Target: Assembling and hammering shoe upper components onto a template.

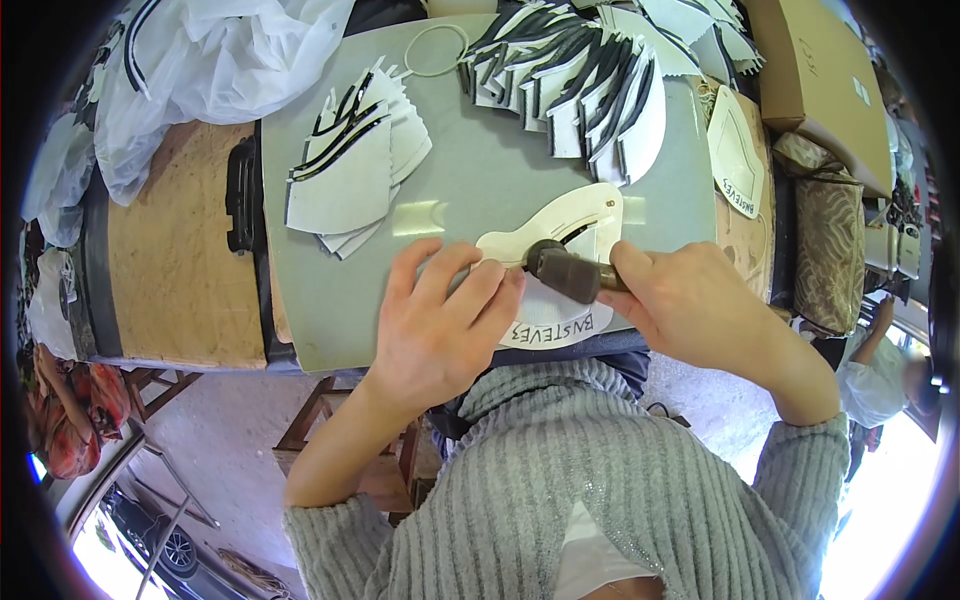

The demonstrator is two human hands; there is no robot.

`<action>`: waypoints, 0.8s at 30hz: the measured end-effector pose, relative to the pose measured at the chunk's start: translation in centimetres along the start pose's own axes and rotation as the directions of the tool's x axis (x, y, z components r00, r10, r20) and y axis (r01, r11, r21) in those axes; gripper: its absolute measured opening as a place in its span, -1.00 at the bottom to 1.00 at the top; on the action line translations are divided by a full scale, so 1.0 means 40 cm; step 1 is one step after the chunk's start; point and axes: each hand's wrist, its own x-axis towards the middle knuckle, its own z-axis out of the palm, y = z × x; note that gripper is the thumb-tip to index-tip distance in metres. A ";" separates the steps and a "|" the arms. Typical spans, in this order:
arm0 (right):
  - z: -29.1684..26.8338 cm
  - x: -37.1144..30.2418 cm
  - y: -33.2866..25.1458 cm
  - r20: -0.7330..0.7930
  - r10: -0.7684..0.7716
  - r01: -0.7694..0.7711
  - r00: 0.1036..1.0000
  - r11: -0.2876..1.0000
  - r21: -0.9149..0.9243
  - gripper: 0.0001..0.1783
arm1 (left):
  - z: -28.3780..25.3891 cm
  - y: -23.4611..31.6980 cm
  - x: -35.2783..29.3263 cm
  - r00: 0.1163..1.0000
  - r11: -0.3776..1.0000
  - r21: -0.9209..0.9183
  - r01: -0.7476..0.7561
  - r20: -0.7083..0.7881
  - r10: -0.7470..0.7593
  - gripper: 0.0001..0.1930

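Note:
My right hand (680, 295) grips the short handle of a dark-headed hammer (565, 272). The hammer's head is over a flat, cream curved template (560, 215), near a thin dark strip. Handwriting marks the template's near lobe, and a white cut piece lies on it, partly covered by the hammer. At the template's left side, my left hand (440, 320) has its fingers bent, the fingertips pressing on the work close to the hammer head. Its thumb is hidden. Both template and hands are at the front edge of a grey-green board (340, 310).
Cut white pieces with black strips (345, 175) lie at left on the board, and a larger fanned pile (580, 90) at the back. A second template (735, 155), a cardboard box (825, 90) and a patterned bag (828, 240) stand right. White plastic (240, 60) covers the back left.

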 end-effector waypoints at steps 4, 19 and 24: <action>-0.008 0.009 0.008 0.017 -0.022 0.022 1.000 1.000 -0.012 -0.64 | -0.008 0.001 -0.017 0.999 1.000 -0.009 0.007 -0.045 -0.008 -0.76; -0.014 0.029 0.015 0.092 -0.115 0.119 0.989 0.992 -0.041 -0.64 | -0.006 -0.005 -0.010 0.996 0.988 -0.140 0.069 -0.039 -0.075 -0.71; -0.003 0.030 -0.008 0.051 -0.065 0.067 0.997 0.997 -0.024 -0.64 | -0.008 -0.007 -0.014 0.990 0.971 -0.210 0.115 -0.054 -0.129 -0.70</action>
